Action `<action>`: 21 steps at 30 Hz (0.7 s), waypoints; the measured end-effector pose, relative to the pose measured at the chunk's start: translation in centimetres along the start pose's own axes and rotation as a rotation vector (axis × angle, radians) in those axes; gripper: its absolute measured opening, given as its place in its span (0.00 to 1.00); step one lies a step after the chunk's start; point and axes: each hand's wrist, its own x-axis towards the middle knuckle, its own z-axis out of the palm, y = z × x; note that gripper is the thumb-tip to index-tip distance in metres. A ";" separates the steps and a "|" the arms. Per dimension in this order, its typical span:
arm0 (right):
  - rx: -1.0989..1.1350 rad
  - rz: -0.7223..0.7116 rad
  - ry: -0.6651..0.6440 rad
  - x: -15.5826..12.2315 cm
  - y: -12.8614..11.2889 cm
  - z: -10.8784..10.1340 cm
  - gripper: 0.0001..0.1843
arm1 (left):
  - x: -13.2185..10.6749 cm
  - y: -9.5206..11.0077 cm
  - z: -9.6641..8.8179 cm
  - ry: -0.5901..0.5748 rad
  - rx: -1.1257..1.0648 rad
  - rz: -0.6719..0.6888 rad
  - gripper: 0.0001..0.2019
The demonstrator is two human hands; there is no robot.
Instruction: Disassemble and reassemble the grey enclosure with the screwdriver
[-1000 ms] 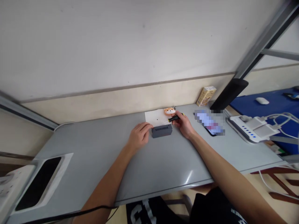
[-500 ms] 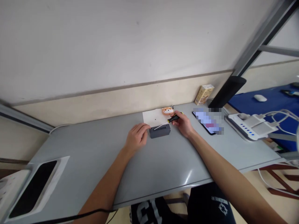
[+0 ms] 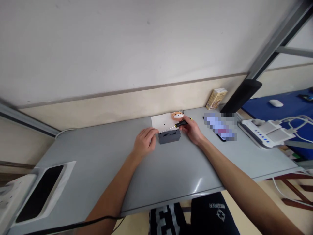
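A small dark grey box with a row of vent slots (image 3: 169, 136) lies on the grey table (image 3: 171, 169). My left hand (image 3: 145, 142) rests against the box's left end, fingers curled round it. My right hand (image 3: 193, 129) grips a screwdriver with a black and yellow handle (image 3: 182, 123); its thin shaft slants down to the left, with the tip at the box's top left edge. Behind the box lies a white sheet of paper (image 3: 163, 120) with a tiny dark speck on it.
An orange animal-face trinket (image 3: 177, 115) sits on the paper's far corner. A phone (image 3: 220, 127) lies right of my right hand, with a small carton (image 3: 216, 98) by the wall and a white power strip (image 3: 264, 135) at the right edge. A cut-out (image 3: 40, 192) opens in the table's left corner.
The hands and the box keep their places; only the camera view has shifted slightly. The screwdriver still points at the box's top left edge.
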 end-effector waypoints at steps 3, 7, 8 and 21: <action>0.018 0.010 0.005 0.0 0.1 -0.1 0.24 | -0.1 -0.1 0.1 0.016 0.001 0.016 0.14; 0.029 0.009 0.005 -0.1 0.0 0.0 0.24 | -0.2 -0.2 0.1 0.023 -0.005 0.000 0.15; 0.029 0.013 0.006 -0.1 0.0 0.0 0.25 | -0.2 -0.2 0.1 0.019 -0.003 -0.007 0.15; 0.047 0.047 0.018 0.0 0.1 0.0 0.25 | -0.1 -0.1 0.2 0.035 0.009 0.026 0.15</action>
